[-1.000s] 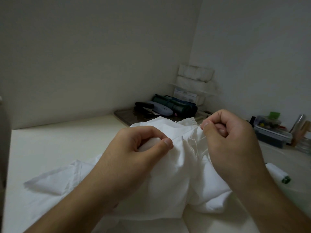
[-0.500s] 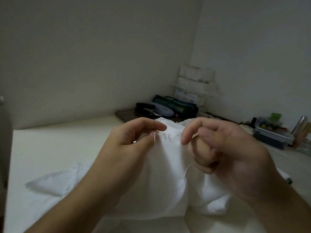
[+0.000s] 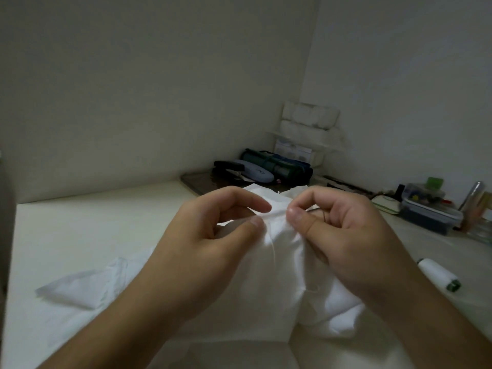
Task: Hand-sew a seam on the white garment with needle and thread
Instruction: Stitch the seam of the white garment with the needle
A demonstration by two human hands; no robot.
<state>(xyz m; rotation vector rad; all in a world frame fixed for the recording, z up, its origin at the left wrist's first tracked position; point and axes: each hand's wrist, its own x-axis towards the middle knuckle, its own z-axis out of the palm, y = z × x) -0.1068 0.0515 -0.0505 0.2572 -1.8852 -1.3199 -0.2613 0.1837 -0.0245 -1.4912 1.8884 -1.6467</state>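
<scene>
Your left hand (image 3: 213,235) and right hand (image 3: 338,230) each pinch the white garment (image 3: 269,275), hiding the needle. A thread spool (image 3: 438,276) lies right; a clear box (image 3: 428,209) stands behind

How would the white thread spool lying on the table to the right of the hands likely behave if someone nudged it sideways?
The white thread spool lies on its side on the table, so a nudge across its length would probably set it rolling. It looks small and thread-wound, so likely light. Nothing beside it seems placed to stop it.
</scene>
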